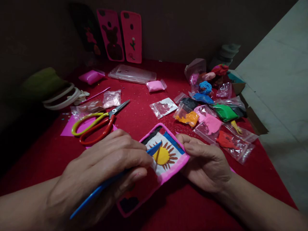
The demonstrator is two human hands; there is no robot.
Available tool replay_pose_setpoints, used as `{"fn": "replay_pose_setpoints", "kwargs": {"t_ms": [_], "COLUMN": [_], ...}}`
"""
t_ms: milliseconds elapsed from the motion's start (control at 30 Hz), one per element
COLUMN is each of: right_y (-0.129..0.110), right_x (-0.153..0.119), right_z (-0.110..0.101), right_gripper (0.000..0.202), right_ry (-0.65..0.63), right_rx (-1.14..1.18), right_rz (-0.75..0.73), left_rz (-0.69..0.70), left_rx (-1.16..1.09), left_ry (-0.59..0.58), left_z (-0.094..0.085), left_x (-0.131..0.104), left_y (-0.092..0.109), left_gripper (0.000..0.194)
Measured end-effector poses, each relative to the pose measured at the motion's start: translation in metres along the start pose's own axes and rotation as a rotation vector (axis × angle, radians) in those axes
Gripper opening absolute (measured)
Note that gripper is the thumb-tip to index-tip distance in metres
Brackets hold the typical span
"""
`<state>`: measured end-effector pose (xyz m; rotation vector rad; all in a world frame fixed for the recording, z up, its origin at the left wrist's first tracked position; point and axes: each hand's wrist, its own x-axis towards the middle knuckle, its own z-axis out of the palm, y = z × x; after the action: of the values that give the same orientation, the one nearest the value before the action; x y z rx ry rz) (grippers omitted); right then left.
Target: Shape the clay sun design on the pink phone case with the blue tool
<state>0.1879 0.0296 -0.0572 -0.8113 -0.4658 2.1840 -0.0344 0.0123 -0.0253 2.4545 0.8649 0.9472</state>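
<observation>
My left hand (pixel 103 173) is closed around a thin blue tool (pixel 96 192), whose flat pointed tip lies over the clay picture near the sun's upper left. The pink-rimmed phone case (pixel 176 165) is tilted, its far right corner pinched between the thumb and fingers of my right hand (pixel 204 160). Inside the rim is a yellow clay sun (pixel 162 156) with brown rays on a white ground, with a blue strip beside it. My left hand hides part of the case's lower half, where dark red and black show.
Yellow-and-red scissors (pixel 109 118) lie open at left. Bags of coloured clay (pixel 208 123) crowd the right side. Clear cases (pixel 132 73) lie at the back, with decorated pink cases (pixel 132 37) standing behind. White rings (pixel 64 98) sit at far left.
</observation>
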Motion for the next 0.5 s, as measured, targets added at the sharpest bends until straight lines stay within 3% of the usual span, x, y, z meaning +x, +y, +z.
{"fn": "replay_pose_setpoints", "kwargs": {"t_ms": [500], "right_y": [-0.0006], "right_x": [-0.0016], "right_z": [0.0007], "right_gripper": [0.023], "right_ry": [0.011], "right_rx": [-0.015], "right_rz": [0.001], "left_rz": [-0.014], "left_rx": [-0.041], "left_ry": [-0.004], "left_z": [-0.0004], "left_x": [-0.0025], "left_y": [-0.0002], "left_gripper": [0.015]}}
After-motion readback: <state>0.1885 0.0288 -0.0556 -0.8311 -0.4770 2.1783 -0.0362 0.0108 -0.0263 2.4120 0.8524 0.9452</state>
